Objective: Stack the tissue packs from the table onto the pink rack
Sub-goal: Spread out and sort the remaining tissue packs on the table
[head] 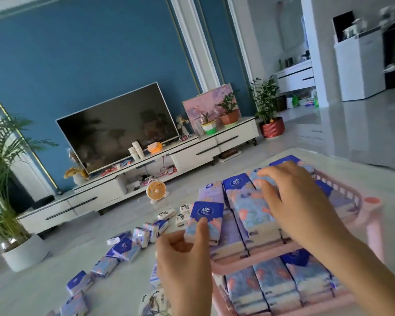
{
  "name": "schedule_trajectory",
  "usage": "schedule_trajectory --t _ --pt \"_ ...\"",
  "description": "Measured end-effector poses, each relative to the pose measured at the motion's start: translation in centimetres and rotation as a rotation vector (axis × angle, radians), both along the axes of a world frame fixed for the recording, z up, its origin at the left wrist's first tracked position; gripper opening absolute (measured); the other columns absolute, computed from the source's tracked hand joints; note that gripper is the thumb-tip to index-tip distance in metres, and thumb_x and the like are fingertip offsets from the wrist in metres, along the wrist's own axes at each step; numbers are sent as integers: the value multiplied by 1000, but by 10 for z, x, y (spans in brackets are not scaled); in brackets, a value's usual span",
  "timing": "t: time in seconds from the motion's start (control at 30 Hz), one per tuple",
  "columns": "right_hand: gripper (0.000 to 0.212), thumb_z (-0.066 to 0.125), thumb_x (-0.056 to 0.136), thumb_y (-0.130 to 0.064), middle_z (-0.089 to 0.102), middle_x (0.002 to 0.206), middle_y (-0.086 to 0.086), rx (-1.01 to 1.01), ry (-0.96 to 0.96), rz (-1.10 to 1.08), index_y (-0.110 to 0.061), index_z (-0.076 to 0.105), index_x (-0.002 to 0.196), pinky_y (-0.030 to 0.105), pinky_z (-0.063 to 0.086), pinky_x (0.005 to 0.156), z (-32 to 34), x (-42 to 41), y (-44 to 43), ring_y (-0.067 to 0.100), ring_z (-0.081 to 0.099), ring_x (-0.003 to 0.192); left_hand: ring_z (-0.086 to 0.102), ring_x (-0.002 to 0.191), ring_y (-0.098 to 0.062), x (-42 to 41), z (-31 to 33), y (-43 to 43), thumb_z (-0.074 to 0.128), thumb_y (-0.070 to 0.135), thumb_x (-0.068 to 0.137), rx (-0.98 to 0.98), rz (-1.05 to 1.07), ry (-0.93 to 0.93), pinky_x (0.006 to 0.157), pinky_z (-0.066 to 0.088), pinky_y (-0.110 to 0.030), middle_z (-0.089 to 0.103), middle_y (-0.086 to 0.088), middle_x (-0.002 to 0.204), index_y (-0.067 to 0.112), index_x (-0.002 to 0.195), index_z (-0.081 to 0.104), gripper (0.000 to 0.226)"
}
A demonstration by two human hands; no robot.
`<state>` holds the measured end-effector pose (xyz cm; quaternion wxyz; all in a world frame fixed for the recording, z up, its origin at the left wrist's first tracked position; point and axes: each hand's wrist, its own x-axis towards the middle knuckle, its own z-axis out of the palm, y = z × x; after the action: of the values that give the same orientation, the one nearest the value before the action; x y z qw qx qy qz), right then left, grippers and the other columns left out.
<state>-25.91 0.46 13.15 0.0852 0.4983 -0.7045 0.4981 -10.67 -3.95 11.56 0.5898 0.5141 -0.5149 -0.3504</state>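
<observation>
Blue-topped floral tissue packs [123, 247] lie scattered loose on the pale glossy worktop [32, 288], left side. Left hand [183, 258] pinches one blue-and-floral held pack [204, 222], thumb on its front, pack upright, at the left edge of the pink plastic two-tier rack [372, 215]. Top-tier rows [249, 208] and lower-tier rows [271, 288] of packs lie side by side. Right hand [299, 201] released, fingers spread flat on the top-tier rows, grasping nothing
</observation>
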Motion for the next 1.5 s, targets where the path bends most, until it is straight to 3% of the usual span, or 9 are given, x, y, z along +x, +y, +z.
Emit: schedule_trajectory --t 0.2,0.27,0.37,0.67,0.87,1.0,1.1,1.27,1.5 --pt "29 44 94 -33 49 119 -18 117 152 324 -32 54 121 3 25 91 4 -1 18 -3 37 116 54 92 -9 7 -5 8 69 71 53 -139 -140 -159 75 38 -26 60 10 88 25 81 58 55" --pt "34 47 92 -38 43 123 -25 180 151 388 -34 50 126 -8 16 88 0 -1 21 -13 30 114 51 99 -2 8 -6 9 58 68 43 -154 -187 -192 73 37 -10 57 21 95 37 87 57 54" --pt "42 51 91 -40 32 128 -29 244 154 414 -38 43 132 -12 8 85 -5 -1 26 -19 20 113 53 105 -9 11 -10 6 75 45 58 -153 -259 -269 68 36 -5 59 20 104 43 95 56 42" --pt "45 53 88 -45 34 123 -29 215 205 359 -40 43 131 -10 9 87 -9 5 23 -12 23 116 45 121 -6 18 -10 -2 73 23 75 -205 -363 -447 67 30 9 57 15 121 45 108 56 43" --pt "58 49 86 -52 26 133 -26 219 187 318 -37 29 139 -11 3 87 -3 8 26 -14 13 117 47 113 5 20 0 1 43 59 72 -237 -401 -338 84 35 -9 47 33 115 47 118 47 47" --pt "85 -1 72 -80 -1 151 -19 315 282 224 -37 0 145 6 -23 95 -1 14 24 -7 -16 132 21 136 -1 12 9 -12 27 65 80 -109 -452 -323 114 17 -31 31 24 141 37 142 28 68" --pt "99 -15 57 -78 -9 155 -17 366 239 210 -35 -10 146 12 -31 97 -2 13 21 -8 -30 128 17 140 -4 4 11 -16 19 79 73 9 -505 -313 117 13 -41 24 19 150 35 145 23 85" --pt "87 -6 72 -78 1 155 -18 430 272 241 -34 -7 147 23 -24 105 5 13 20 -12 -36 115 31 135 -11 2 12 -16 17 80 67 36 -501 -273 114 19 -42 40 15 141 36 141 29 87" --pt "74 15 82 -68 -3 143 -31 436 171 318 -38 -6 146 12 -16 94 9 15 21 -27 -42 76 46 115 -8 1 17 -14 20 72 68 5 -493 -272 93 30 -27 52 15 124 32 132 41 79"
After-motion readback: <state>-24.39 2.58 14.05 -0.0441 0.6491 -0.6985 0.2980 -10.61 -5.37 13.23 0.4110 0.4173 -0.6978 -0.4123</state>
